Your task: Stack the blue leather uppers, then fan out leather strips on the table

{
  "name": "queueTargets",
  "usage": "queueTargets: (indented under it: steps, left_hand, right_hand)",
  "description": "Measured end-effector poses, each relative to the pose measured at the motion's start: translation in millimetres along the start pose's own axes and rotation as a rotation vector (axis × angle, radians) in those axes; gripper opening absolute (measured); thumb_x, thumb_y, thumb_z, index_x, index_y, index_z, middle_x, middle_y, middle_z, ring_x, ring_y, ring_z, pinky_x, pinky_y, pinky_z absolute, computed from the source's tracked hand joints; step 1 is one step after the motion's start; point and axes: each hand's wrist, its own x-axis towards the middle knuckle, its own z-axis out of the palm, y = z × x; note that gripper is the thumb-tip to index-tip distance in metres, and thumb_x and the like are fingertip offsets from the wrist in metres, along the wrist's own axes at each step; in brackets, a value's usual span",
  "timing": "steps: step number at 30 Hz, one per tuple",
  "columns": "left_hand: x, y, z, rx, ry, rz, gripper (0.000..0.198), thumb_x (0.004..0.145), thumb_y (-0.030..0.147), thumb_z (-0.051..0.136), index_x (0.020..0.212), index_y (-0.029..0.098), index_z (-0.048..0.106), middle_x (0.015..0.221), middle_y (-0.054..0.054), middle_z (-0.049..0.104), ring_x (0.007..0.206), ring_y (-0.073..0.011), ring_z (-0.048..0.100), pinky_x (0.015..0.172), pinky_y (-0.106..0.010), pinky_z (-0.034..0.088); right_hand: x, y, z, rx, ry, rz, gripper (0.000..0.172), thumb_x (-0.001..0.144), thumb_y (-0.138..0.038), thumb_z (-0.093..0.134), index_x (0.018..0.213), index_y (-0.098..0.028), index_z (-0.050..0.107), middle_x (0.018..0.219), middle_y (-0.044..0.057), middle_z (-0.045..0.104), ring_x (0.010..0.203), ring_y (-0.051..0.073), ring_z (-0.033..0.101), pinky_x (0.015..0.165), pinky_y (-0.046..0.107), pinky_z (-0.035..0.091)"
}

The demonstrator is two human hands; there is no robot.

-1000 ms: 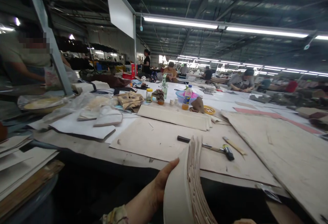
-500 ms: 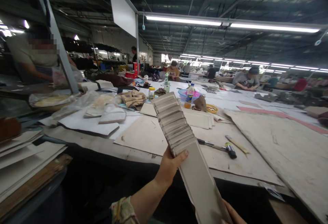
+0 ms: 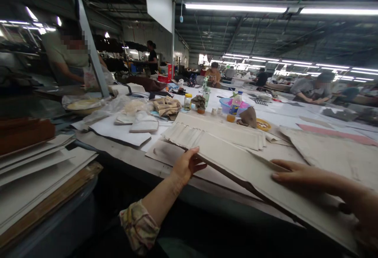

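Held strips (image 3: 224, 152): matt, look like stiff card or fabric, can't tell; smooth face, ridged at far end. Strips behind (image 3: 218, 130): same matt, smooth look. Big sheet (image 3: 330, 152) on RHS: matt, w/ uneven, marked surface. Table (image 3: 283, 113): smooth white top, prob. paper-covered. Bag (image 3: 109, 110): clear thin plastic, crinkled, a bit glossy. Bundle (image 3: 167, 106): soft cloth, v. rumpled. Bottle (image 3: 236, 102) & basin (image 3: 225, 107): smooth plastic. Post (image 3: 91, 49): smooth metal. Board (image 3: 53, 199): wood, rough-edged. Sleeve (image 3: 138, 224): printed cloth, creased, matt.
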Motion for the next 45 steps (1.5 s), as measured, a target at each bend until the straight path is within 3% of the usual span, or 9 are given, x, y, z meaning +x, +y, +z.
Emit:
queueTargets:
  steps: [3,7,12,16,20,26,32,39,45]
  left_hand:
    - [21,-3,-18.6,0.071,0.119,-0.017,0.015,0.074,0.021,0.060,0.085,0.012,0.054,0.081,-0.006,0.059,0.067,-0.0138,0.058,0.059,-0.028,0.052]
    - [37,-8,-32.9,0.146,0.186,-0.114,0.026,0.073,0.021,0.063,0.095,0.011,0.053,0.101,-0.011,0.058,0.077,-0.0163,0.059,0.061,-0.029,0.052]
    - [32,3,-34.3,0.248,0.116,-0.161,0.029,0.078,0.028,0.059,0.101,0.012,0.051,0.104,-0.012,0.059,0.077,-0.0168,0.061,0.065,-0.029,0.051]
    - [11,34,-52.1,0.645,-0.041,-0.363,0.042,0.076,0.049,0.054,0.088,0.009,0.059,0.083,-0.015,0.065,0.057,-0.0154,0.060,0.045,-0.020,0.041]
    - [-2,63,-70.7,1.005,-0.093,-0.035,0.031,0.071,0.041,0.061,0.085,0.014,0.065,0.075,-0.008,0.065,0.055,-0.0122,0.054,0.041,-0.017,0.032]
    - [23,60,-70.7,1.389,-0.028,0.601,0.022,0.075,0.022,0.051,0.089,0.019,0.068,0.092,-0.005,0.062,0.078,-0.0159,0.056,0.075,-0.025,0.042]
    - [45,42,-74.6,1.557,-0.253,0.633,0.026,0.078,0.019,0.047,0.096,0.017,0.066,0.094,-0.007,0.058,0.089,-0.0183,0.056,0.085,-0.027,0.040]
    - [45,39,-87.4,1.546,-0.057,0.596,0.030,0.076,0.021,0.051,0.103,0.016,0.063,0.097,-0.008,0.055,0.080,-0.0171,0.055,0.081,-0.027,0.042]
    - [44,41,-85.3,1.629,-0.115,0.569,0.029,0.078,0.018,0.047,0.101,0.015,0.064,0.100,-0.007,0.056,0.093,-0.0178,0.055,0.089,-0.025,0.039]
  right_hand:
    - [42,-8,16,0.011,-0.214,-0.037,0.068,0.069,-0.055,0.057,0.124,-0.015,0.050,0.115,0.015,0.058,0.104,0.030,0.055,0.090,0.041,0.046]
    - [63,-55,43,0.049,-0.030,-0.229,0.075,0.073,-0.054,0.053,0.134,-0.015,0.034,0.135,0.015,0.038,0.121,0.029,0.040,0.098,0.043,0.037]
    - [71,-124,77,-0.024,0.038,-0.362,0.071,0.072,-0.061,0.053,0.131,-0.022,0.039,0.142,0.014,0.026,0.129,0.029,0.025,0.104,0.046,0.024]
    - [83,-126,110,-0.099,0.009,-0.320,0.071,0.074,-0.061,0.050,0.132,-0.020,0.039,0.133,0.017,0.039,0.121,0.031,0.038,0.099,0.049,0.030]
    - [88,-115,118,-0.113,0.024,-0.352,0.071,0.075,-0.065,0.045,0.131,-0.022,0.039,0.132,0.016,0.040,0.119,0.031,0.040,0.096,0.048,0.033]
    - [87,-113,119,-0.123,0.054,-0.336,0.071,0.075,-0.066,0.044,0.131,-0.024,0.040,0.135,0.018,0.036,0.121,0.032,0.038,0.097,0.049,0.032]
    - [89,-112,120,-0.096,0.036,-0.340,0.068,0.077,-0.064,0.042,0.132,-0.024,0.039,0.136,0.016,0.036,0.122,0.030,0.038,0.098,0.048,0.032]
    - [87,-113,118,-0.116,0.052,-0.346,0.069,0.077,-0.064,0.043,0.132,-0.023,0.039,0.137,0.016,0.035,0.122,0.031,0.037,0.098,0.048,0.032]
    - [88,-112,121,-0.129,0.047,-0.341,0.069,0.077,-0.064,0.042,0.133,-0.024,0.038,0.136,0.016,0.034,0.122,0.030,0.037,0.099,0.048,0.031]
